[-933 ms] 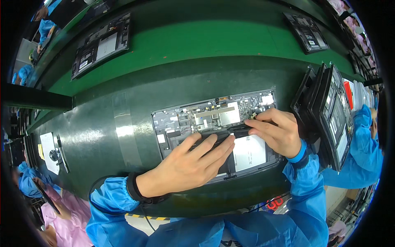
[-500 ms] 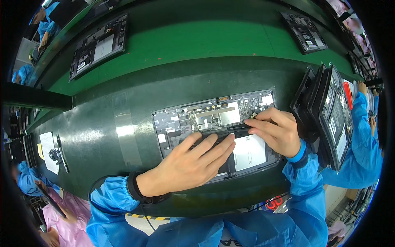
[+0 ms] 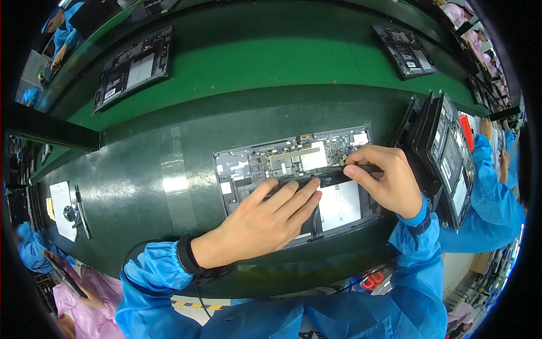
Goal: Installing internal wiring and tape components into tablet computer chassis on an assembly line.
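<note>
Left hand [image 3: 257, 223]: open, its fingers laid across the opened device [image 3: 296, 161].
Right hand [image 3: 389, 178]: thumb and forefinger pinching a thin dark strip [image 3: 368, 168].
Device position: on the green bench [image 3: 124, 186], beneath both hands.
Right side: dark units [image 3: 450, 161] with exposed innards stand tilted together near the right wrist.

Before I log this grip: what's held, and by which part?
Right hand pinches a thin dark strip, seemingly near its right end; left hand rests on the open device, apparently gripping nothing.
</note>
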Motion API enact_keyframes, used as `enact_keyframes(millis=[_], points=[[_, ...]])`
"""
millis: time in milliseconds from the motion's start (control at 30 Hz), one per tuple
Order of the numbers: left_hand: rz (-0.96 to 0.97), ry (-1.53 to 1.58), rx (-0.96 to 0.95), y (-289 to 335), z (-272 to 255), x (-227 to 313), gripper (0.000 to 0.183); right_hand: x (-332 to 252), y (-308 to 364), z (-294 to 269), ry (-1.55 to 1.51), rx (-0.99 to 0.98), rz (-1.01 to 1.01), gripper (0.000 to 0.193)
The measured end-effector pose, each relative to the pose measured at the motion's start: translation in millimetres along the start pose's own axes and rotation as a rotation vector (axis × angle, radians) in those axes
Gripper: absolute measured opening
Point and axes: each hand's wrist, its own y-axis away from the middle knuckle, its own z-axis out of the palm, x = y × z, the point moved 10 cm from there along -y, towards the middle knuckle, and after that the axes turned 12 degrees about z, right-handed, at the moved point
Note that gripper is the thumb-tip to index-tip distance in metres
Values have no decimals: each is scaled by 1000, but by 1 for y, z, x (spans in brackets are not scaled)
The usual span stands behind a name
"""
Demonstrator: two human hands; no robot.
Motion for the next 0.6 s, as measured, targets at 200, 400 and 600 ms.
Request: enact_keyframes(millis=[200,400,600], points=[[-15,7,25,3,2,-1,49,6,-9,10,45,-104,108,30],[-2,-15,35,4,0,-1,50,5,-20,16,102,-163,175,33],[-7,-17,56,5,-2,-2,49,6,-26,23,103,-254,219,35]])
